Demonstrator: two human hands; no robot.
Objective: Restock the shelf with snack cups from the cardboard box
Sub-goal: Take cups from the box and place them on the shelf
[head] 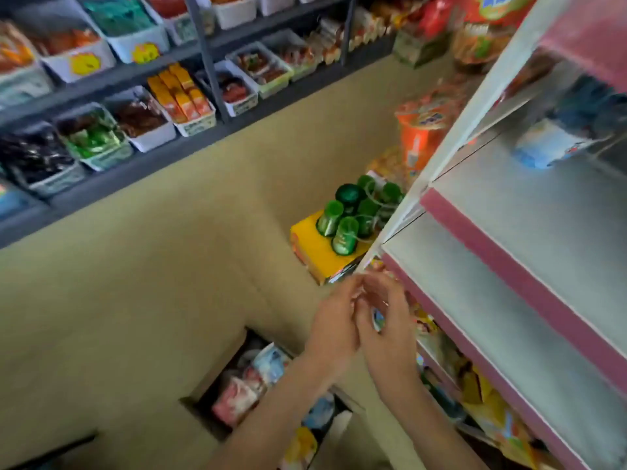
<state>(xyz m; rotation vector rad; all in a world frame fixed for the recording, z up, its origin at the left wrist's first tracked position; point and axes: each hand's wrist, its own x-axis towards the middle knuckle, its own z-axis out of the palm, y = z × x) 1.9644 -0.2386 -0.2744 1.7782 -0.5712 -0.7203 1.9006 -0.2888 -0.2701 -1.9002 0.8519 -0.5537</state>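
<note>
The fingers (pixel 373 287) of the right hand (pixel 390 330) are curled round a small colourful thing, which we take to be a snack cup (pixel 377 319) (motion blur hides most of it). The left hand (pixel 334 322) is brought up against the same spot. Whether it truly grips the cup or only steadies it, we cannot tell.

Both hands meet just beside the pink front edge of the shelf (pixel 509 351), near its corner post. They are above the open cardboard box (pixel 217 378), where more cups (pixel 252 385) lie jumbled, pink and pale blue.

We judge the step in hand to be carrying this cup onto the bare white board to the right. To do it well, we would let one hand take the cup fully before the other lets go, so it is never loose between them. We would lift it clear of the pink edge strip rather than brush it. We would then set it upright and well back on the board, leaving the front free for later cups. The corner post stands close to the hands, so the path should swing inward of it. A firm hold low on the cup should keep it from tipping as it lands.
</note>
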